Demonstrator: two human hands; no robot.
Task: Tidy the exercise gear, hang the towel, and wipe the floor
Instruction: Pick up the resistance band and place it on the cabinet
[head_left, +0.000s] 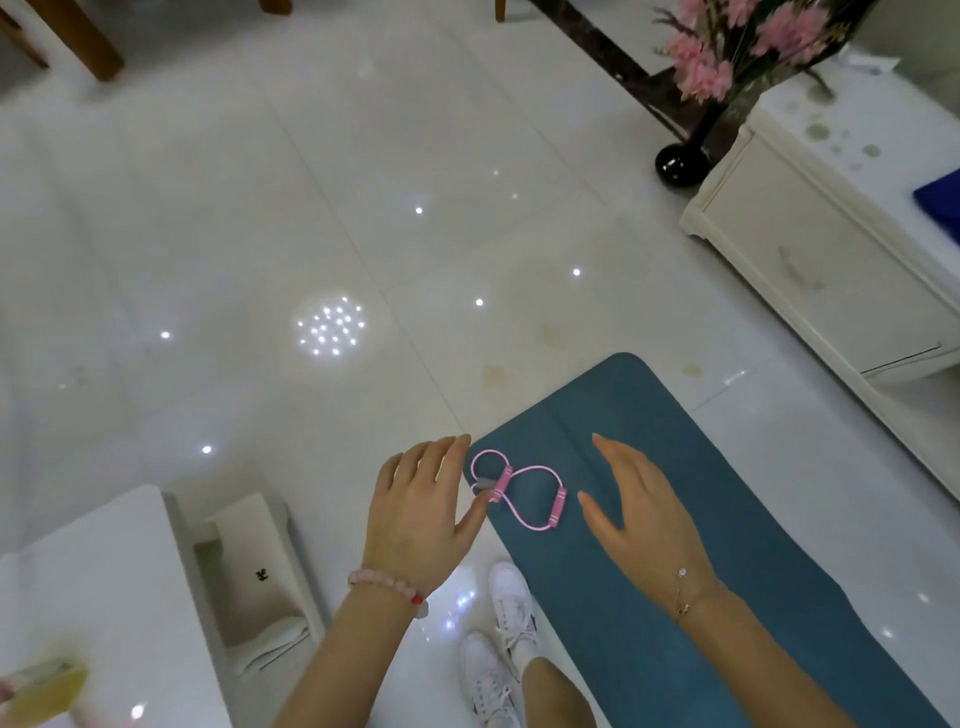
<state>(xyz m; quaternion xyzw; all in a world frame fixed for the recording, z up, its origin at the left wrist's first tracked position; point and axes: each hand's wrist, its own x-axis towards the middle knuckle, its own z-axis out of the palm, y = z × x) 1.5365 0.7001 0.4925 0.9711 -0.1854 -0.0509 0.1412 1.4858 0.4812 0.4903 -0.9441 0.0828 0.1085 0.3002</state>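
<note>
Fingers (441, 460) of left hand (415, 519) and right hand (647, 512) straight and relaxed, grasping nothing, pink figure-eight band (503, 483) between them, lying on blue mat (623, 405) below

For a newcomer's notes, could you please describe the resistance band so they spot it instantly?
Find the teal exercise mat on the white tiled floor. Near its far end lies the resistance band. It is the only pink figure-eight loop there.
</note>
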